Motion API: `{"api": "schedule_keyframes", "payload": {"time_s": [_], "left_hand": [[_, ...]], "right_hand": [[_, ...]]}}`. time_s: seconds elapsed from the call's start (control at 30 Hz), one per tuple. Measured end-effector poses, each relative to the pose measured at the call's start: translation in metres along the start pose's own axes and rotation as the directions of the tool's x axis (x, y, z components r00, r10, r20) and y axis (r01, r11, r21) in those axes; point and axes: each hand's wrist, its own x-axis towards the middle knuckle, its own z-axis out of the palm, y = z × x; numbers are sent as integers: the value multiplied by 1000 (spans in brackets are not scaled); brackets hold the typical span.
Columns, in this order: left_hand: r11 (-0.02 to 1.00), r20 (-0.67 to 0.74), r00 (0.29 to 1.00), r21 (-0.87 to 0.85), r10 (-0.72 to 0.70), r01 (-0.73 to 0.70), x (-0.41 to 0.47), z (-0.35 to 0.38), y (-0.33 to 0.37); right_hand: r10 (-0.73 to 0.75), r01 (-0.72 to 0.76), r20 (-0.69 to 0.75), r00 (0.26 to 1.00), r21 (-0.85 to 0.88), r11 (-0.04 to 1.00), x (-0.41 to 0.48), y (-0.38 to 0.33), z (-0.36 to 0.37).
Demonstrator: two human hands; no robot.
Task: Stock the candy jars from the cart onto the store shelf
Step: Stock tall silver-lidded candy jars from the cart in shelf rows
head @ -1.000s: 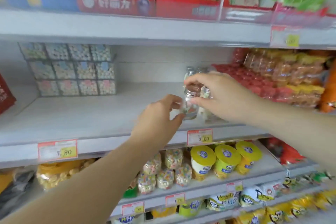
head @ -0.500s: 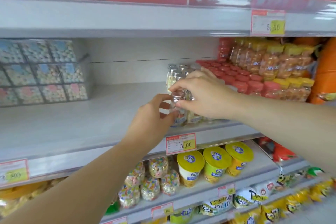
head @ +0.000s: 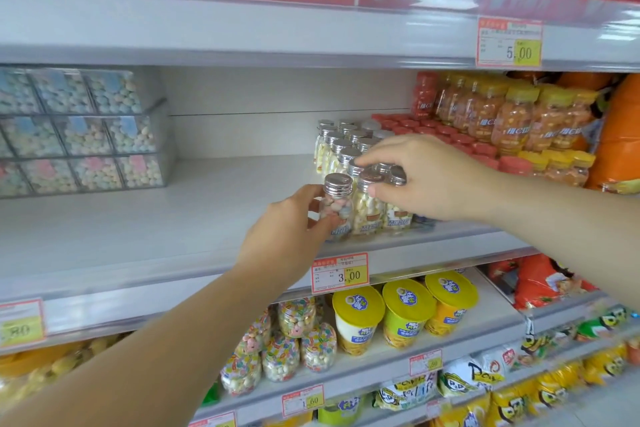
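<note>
A small clear candy jar (head: pixel 337 199) with a silver screw cap stands at the front of the white middle shelf (head: pixel 145 218). My left hand (head: pixel 289 236) grips its lower body from the left. Right beside it stands a second silver-capped jar (head: pixel 369 204) of pale candies; my right hand (head: pixel 424 177) pinches it at the cap from above, and partly covers a third jar. Behind them runs a row of several like jars (head: pixel 341 144) toward the shelf's back. The cart is out of view.
Stacked clear boxes of pastel candy (head: pixel 79 132) fill the shelf's left end. Red- and yellow-capped orange bottles (head: pixel 498 125) crowd the right. A 3.00 price tag (head: pixel 340 273) hangs on the shelf lip. Yellow-lidded cups (head: pixel 401 312) and candy jars sit on the shelf below.
My view has shifted a little closer to the shelf. My left hand stays on the front jar. My right hand has moved from that jar's cap to the neighbouring jar's cap.
</note>
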Motion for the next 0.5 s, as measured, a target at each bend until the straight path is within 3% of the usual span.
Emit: {"api": "schedule_keyframes", "payload": {"time_s": [0.5], "left_hand": [[998, 2, 1000, 69, -10, 10, -1, -1, 5]], "right_hand": [[-17, 20, -80, 997, 31, 999, -7, 6, 22]]}}
